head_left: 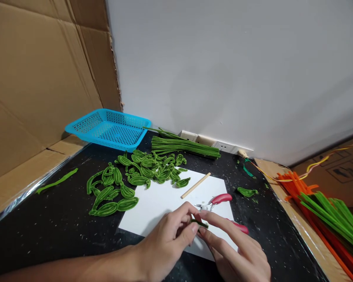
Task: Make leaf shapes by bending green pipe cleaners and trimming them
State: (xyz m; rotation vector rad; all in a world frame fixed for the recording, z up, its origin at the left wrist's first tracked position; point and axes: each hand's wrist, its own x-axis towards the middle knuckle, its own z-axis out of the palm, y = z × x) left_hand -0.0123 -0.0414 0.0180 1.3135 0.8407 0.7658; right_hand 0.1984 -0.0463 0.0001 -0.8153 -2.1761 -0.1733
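Between my fingertips, above the white paper (147, 219), is a short dark green pipe cleaner piece (200, 223). My left hand (170, 235) pinches its left end between thumb and fingers. My right hand (235, 243) is closed on its other end, the fingertips touching those of the left. Much of the piece is hidden by the fingers. Red-handled pliers (220, 199) lie on the paper just behind my right hand, partly covered by it. A thin wooden stick (195, 185) rests on the paper farther back.
Many green leaf-shaped pipe cleaner pieces (147, 168) are heaped behind and left of the paper; one leaf piece (247, 192) lies right. A blue basket (106, 135) and a green stem bundle (185, 147) stand at the back. Orange strips (297, 192) and green strips (338, 215) lie right.
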